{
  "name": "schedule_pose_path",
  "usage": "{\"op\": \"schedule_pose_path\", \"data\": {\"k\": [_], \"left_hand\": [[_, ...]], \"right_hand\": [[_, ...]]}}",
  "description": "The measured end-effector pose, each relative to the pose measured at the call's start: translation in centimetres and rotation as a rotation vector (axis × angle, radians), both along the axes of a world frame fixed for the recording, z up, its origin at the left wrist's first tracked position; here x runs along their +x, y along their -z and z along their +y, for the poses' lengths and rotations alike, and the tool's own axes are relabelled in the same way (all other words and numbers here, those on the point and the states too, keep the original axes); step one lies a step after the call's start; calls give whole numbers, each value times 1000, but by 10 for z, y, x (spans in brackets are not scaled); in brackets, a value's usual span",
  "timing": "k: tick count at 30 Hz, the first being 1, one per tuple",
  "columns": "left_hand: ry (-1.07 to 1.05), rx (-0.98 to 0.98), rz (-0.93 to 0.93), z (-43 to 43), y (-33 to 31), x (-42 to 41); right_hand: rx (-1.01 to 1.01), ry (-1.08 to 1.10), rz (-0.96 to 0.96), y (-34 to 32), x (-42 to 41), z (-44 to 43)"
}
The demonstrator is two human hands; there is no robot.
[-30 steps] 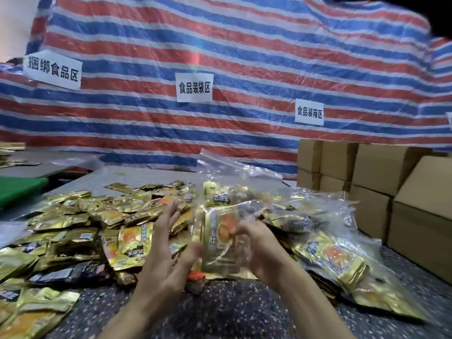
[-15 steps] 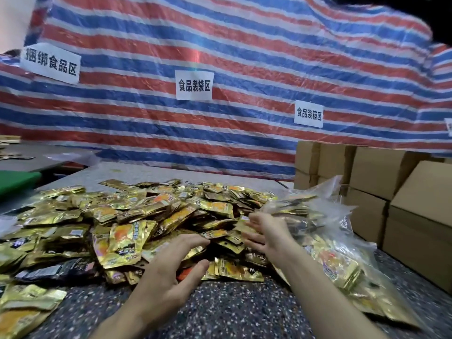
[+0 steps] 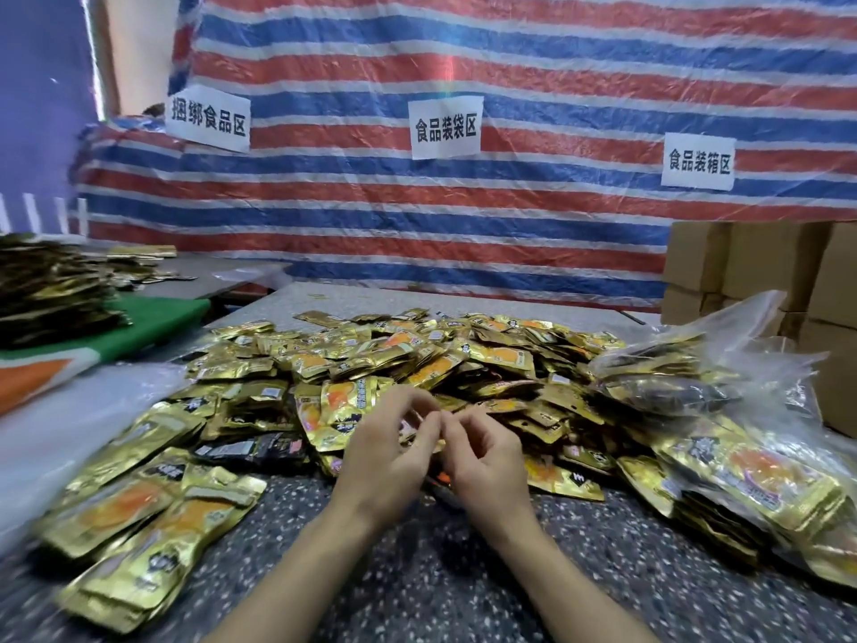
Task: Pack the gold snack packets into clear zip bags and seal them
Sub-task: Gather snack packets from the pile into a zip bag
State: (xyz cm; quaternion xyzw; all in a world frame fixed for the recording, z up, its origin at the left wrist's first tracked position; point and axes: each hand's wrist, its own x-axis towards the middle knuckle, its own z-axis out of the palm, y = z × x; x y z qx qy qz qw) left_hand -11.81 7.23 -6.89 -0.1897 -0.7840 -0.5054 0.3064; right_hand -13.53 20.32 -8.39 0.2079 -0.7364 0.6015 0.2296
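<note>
Evidently the packets [image 3: 408, 359] lay in a loose heap across the middle of the worktop [image 3: 431, 596], with a flatter stack [image 3: 153, 526] at the near left. They looked light, flat and thin. Their foil skins were probably slick enough to slide over one another, so a fan of several would likely slip unless squared up first. The best hold seemed to be across the flat faces of a small bundle, thumb on top and fingers under, not by a single corner. The left hand [image 3: 385, 457] and right hand [image 3: 487, 461] hovered together at the near edge of the heap. Each grip was half-curled and the fingertips met. Whether they pinched a packet or film between them could not be told. Filled bags [image 3: 686, 387] slumped at the right, soft and limp, and were best taken by the mouth. Behind them stood boxes [image 3: 751, 266] against a striped tarp [image 3: 463, 215].
</note>
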Motion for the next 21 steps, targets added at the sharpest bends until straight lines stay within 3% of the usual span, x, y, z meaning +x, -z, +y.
{"op": "schedule_pose_path", "data": {"k": [5,10,13,17,19,21], "left_hand": [[-142,71,-10,-18,-17,3],[-309,-32,-110,-68,-23,11],[-614,-208,-157,-118,-25,16],[-1040,-501,-487,-195,-18,23],[-1141,-546,-744,-221,-10,32],[-1179,-555,-874,-236,-2,40]], "right_hand": [[13,-75,-12,8,-5,3],[24,-111,-6,10,-6,3],[17,-135,-24,11,-6,3],[11,-143,-42,12,-7,1],[13,-157,-59,13,-8,1],[20,-165,-62,13,-8,1]]}}
